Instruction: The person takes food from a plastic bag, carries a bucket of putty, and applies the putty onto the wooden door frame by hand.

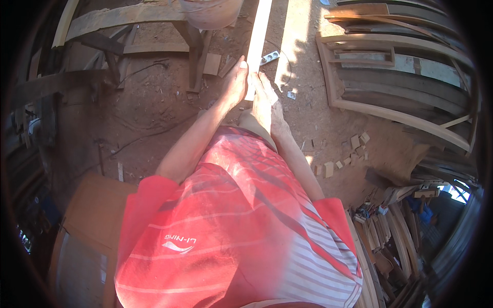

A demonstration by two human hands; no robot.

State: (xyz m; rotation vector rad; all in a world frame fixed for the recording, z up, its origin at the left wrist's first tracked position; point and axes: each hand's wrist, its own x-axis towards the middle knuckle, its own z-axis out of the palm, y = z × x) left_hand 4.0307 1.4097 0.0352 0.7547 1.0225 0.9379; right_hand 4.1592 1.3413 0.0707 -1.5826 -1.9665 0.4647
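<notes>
A long, pale wooden board (259, 36) runs away from me, its near end between my two hands in front of my body. My left hand (235, 86) is against the board's left edge, thumb near the top and the other fingers partly hidden. On the right edge, my right hand (264, 100) presses close, brightly lit by the sun, its fingers along the wood. Both hands appear closed on the board. How far the fingers reach underneath is hidden.
A wooden trestle (128, 23) stands at the far left, with a whitish bucket (211, 14) beside it. A power strip (269, 57) lies just right of the board. Wooden frames (400, 113) are stacked at the right. Small offcuts (355, 142) litter the dirt floor.
</notes>
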